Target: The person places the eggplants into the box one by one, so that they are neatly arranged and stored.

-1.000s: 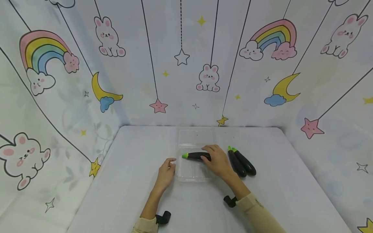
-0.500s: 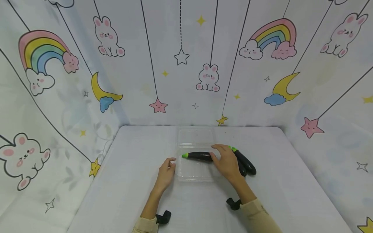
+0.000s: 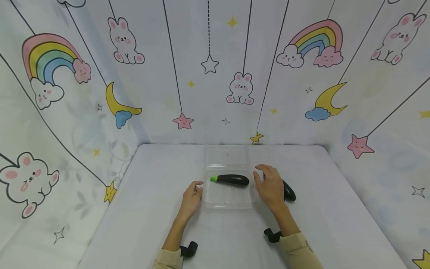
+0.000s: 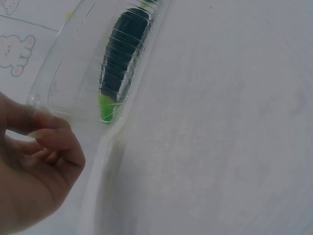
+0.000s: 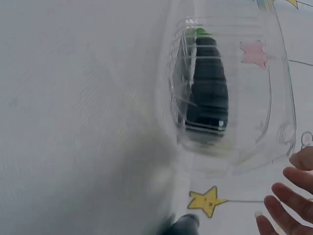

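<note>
- Eggplant (image 3: pixel 289 191), glossy black and round-ended, lies on the white tabletop (image 3: pixel 161 175) just to the right of the right hand (image 3: pixel 271 186), which hides its far part.
- Its long axis appears to slant, the rounded end pointing outward and toward the person; the right hand is much nearer than the left hand (image 3: pixel 191 200), over on the other side of the clear plastic two-part container (image 3: pixel 228 200).
- The right grip has loosely bent, parted fingers and nothing visible in it; contact with that eggplant is hidden.
- The left grip has curled fingers at the container's left rim; whether it pinches the plastic, I cannot tell.
- A second black eggplant (image 3: pixel 232 180) lies crosswise in the container's near half, bright green tip leftward, thicker shiny end rightward.
</note>
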Tool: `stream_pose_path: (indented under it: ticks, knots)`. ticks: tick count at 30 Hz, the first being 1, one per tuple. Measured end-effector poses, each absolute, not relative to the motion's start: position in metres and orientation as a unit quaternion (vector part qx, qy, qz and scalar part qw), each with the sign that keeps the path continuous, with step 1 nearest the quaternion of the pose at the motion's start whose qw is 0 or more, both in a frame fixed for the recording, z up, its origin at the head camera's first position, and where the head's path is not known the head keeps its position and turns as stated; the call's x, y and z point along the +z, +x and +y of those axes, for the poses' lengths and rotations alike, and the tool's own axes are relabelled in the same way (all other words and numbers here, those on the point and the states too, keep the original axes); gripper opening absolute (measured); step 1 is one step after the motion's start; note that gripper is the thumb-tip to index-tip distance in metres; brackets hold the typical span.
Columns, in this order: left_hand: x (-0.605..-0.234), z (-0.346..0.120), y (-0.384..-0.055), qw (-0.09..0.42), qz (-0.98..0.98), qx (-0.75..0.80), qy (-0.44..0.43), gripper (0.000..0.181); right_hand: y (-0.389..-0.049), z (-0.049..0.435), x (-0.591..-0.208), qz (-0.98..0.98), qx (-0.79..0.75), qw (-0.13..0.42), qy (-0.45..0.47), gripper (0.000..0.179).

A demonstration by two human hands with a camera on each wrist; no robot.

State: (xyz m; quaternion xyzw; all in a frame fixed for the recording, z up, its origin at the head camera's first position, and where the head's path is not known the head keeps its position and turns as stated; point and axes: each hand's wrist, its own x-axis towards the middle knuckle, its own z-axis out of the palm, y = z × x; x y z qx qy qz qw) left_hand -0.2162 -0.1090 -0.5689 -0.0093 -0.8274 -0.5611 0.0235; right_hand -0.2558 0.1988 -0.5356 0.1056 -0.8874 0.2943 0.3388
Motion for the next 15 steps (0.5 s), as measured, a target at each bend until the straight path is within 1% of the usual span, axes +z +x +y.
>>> stream_pose_path:
  ticks: [6, 15]
  knots:
    - [-0.569, -0.110, -0.215, 0.020, -0.829, -0.559, -0.008, 0.034, -0.252, 0.216, -0.542, -0.879, 0.313, 0.350, 0.081, 0.023]
    - [-0.568, -0.109, -0.216, 0.027, -0.829, -0.559, -0.007, 0.033, -0.246, 0.244, -0.553, -0.888, 0.322, 0.328, 0.024, 0.024]
